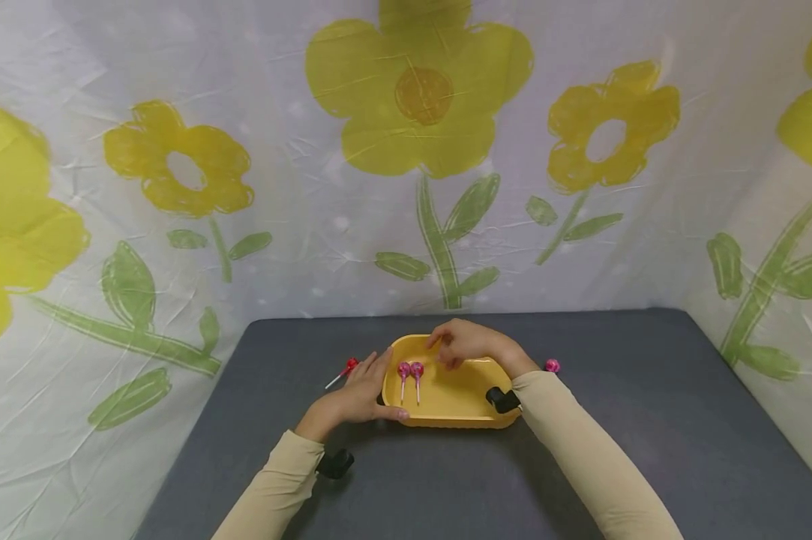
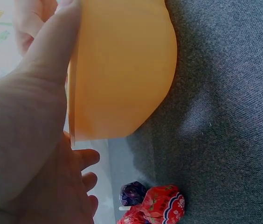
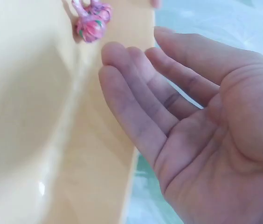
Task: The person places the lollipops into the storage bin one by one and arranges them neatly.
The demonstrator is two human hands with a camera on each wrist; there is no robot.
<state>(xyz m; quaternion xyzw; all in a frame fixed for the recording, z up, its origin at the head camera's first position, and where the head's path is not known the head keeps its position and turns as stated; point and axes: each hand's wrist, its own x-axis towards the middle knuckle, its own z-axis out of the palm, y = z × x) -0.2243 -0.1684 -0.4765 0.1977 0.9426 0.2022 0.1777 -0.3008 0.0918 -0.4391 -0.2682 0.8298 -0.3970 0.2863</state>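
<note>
A yellow tray [image 1: 456, 386] stands on the dark table, and two pink-wrapped lollipops [image 1: 417, 370] lie side by side in its left part, sticks toward me. My left hand [image 1: 358, 394] rests against the tray's left end with fingers spread, the thumb along the front rim. Over the tray's back part hovers my right hand [image 1: 465, 341]; its fingers are loosely bent, and the right wrist view shows nothing in the palm. Just left of the left hand's fingers lies a red-wrapped lollipop [image 1: 352, 364]. Another pink lollipop [image 1: 552, 365] is right of the tray, partly hidden by the right forearm.
A dark-wrapped lollipop [image 2: 132, 193] appears beside the red one in the left wrist view. The grey cloth-covered table [image 1: 406, 487] extends around the tray. A white curtain with printed yellow flowers [image 1: 291, 247] hangs behind the table and along both sides.
</note>
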